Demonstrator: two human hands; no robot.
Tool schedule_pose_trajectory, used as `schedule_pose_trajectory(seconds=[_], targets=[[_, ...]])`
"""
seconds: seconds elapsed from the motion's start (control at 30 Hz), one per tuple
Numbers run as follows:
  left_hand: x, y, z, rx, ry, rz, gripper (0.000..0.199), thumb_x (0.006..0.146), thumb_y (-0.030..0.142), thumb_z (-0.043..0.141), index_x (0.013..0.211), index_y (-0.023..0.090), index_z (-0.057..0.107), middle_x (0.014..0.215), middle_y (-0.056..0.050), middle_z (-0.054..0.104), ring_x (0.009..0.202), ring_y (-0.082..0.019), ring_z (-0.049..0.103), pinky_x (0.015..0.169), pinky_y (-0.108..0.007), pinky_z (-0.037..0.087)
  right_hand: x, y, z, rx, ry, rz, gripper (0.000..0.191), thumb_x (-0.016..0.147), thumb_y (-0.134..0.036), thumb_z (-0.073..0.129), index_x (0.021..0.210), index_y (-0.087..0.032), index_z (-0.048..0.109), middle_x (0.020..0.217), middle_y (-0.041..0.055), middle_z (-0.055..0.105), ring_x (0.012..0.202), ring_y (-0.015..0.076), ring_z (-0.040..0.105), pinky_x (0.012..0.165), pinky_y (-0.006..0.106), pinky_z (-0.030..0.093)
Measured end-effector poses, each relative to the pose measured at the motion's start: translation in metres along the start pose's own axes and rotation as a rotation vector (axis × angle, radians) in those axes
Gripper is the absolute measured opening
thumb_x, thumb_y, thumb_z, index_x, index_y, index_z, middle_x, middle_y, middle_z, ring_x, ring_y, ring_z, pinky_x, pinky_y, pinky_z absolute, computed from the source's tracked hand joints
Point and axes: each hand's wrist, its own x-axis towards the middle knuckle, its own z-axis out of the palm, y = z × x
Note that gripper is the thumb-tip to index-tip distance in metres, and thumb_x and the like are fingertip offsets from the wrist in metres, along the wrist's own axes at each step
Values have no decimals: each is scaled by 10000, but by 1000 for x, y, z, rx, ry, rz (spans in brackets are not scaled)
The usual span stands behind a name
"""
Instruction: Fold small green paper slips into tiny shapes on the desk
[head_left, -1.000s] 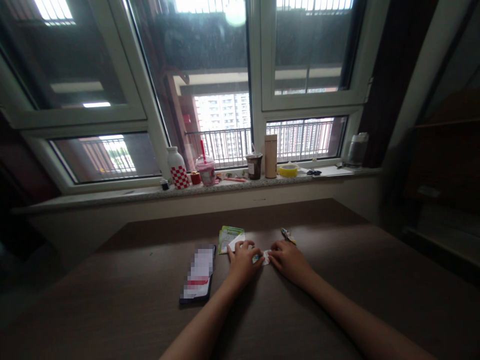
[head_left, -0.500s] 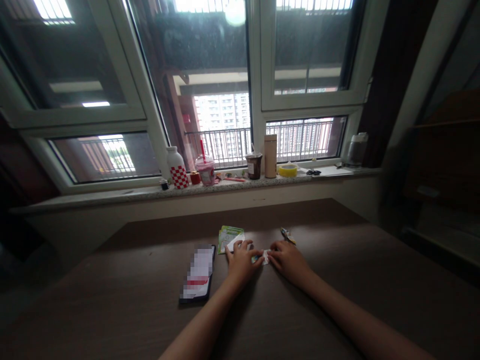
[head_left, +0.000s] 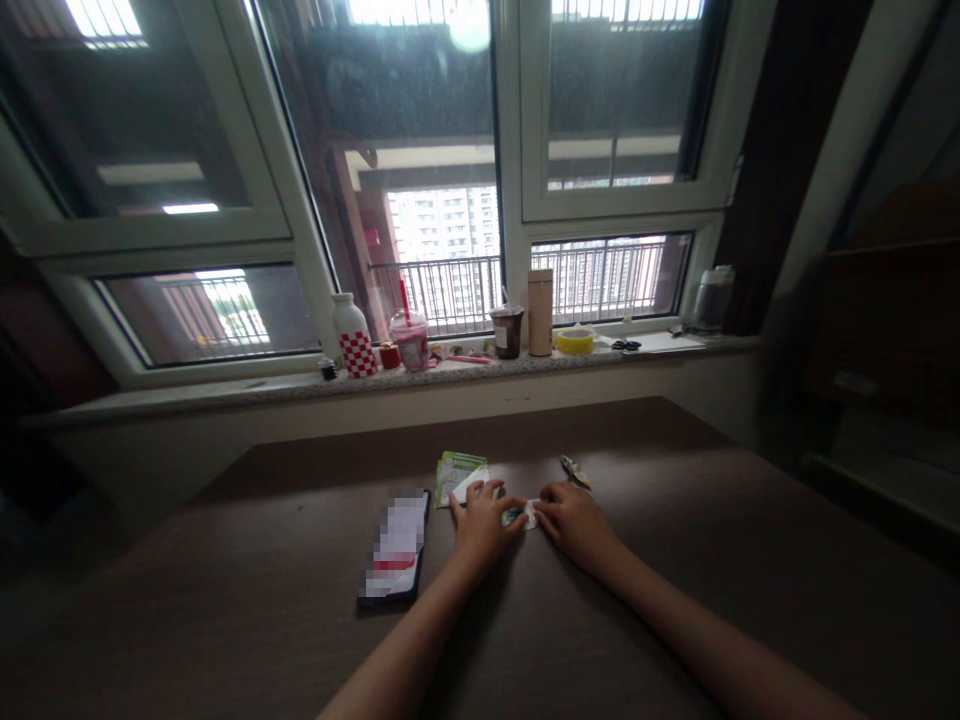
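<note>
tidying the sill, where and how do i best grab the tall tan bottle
Probably by its upper body, coming from the room side: the tall tan bottle stands upright and straight-sided, rising above the dark cup and yellow tape beside it.

2 hands (head_left: pixel 484 518) low, fingers curled

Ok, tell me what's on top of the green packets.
A white piece lies on the green packets, beside the left hand. Whatever its lower edge covers is hidden by the fingers.
</note>
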Motion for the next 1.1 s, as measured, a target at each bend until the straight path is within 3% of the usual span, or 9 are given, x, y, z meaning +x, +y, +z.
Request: schedule_pose_trajectory(seconds=[0.3, 1.1], targets=[[0, 1, -2, -13, 11, -12, 204, 800, 463, 668, 986, 403, 726, 1355, 0, 553, 1321, -325, 366, 1079, -727, 76, -1, 0, -1, 14, -19, 14, 250, 932, -310, 512, 995, -238, 743, 1008, 67, 660, 977, 203, 593, 885, 316, 438], [1, -3, 2, 15, 2, 3, 196, 817, 486, 641, 992, 452, 723, 1354, 30, 552, 1313, -329, 371, 1078, -732, 94, 1, 4, 4, 24, 0, -23, 244, 937, -306, 511, 973, -244, 744, 1010, 61, 662, 979, 198, 588, 863, 309, 447]])
